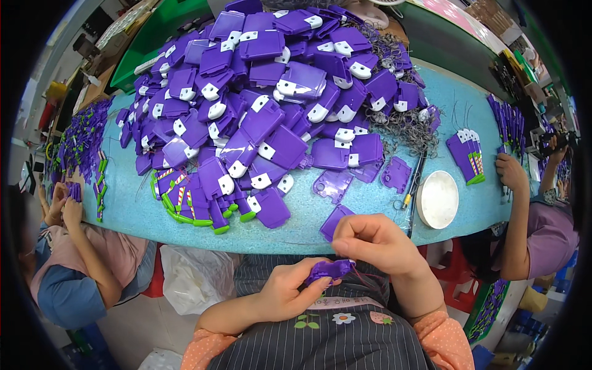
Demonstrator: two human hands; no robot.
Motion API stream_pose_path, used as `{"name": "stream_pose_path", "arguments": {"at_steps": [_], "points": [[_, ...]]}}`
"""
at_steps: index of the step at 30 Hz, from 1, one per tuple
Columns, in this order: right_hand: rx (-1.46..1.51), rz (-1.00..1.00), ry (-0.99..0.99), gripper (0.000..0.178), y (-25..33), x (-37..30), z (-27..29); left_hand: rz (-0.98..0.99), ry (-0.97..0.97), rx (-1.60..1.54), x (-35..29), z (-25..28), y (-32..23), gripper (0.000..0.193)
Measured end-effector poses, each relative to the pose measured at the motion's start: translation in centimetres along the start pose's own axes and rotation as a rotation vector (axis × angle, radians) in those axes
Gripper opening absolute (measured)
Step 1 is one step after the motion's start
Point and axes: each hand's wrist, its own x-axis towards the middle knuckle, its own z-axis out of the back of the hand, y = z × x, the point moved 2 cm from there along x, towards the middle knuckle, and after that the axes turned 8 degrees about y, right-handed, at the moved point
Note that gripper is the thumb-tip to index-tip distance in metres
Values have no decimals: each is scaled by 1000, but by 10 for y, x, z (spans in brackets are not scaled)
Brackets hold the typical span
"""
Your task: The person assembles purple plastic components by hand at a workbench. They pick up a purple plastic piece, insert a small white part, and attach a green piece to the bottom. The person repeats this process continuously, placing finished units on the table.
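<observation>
My left hand [288, 288] is closed round a small purple plastic part [330, 270] over my lap, just off the table's near edge. My right hand [383, 248] hovers just above and right of that part, thumb and forefinger pinched together. Whatever sits in that pinch is too small to make out. Thin dark red wires [370, 276] trail from the part to the right, below my right wrist. On the table beyond my hands lies a flat purple piece [337, 221], partly behind my right fingers. Two translucent purple plates [333, 184] lie farther off.
A large heap of purple and white plastic pieces [265, 117] covers the table's middle, with tangled grey wires [404, 132] at its right. Purple pieces with green ends [185, 200] lie at its near left. A white bowl [437, 199] stands right. Co-workers' hands [66, 206] work on both sides.
</observation>
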Motion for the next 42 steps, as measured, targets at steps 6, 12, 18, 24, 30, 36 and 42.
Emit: {"name": "stream_pose_path", "arguments": {"at_steps": [6, 12, 18, 24, 30, 36, 42], "points": [[-738, 424, -803, 13, 10, 19, 22, -21, 201, -70, -1, -1, -9, 24], [-264, 509, -831, 11, 2, -8, 7, 111, -188, -685, -7, -5, -12, 30], [-652, 376, -290, 25, -19, -22, -32, -129, -411, 513, -4, -17, -12, 23], [-469, 399, -336, 19, -33, -20, -34, -89, -375, -38, -1, -21, 6, 29], [-81, 322, -419, 13, -46, -15, -38, -95, -237, -531, 8, -25, 14, 34], [-1400, 351, -821, 20, 10, -55, 15, -76, -284, -686, 6, -16, 17, 32], [-1579, 1, -916, 18, -2, -33, 43, 9, -214, -637, 13, -20, 10, 35]]}}
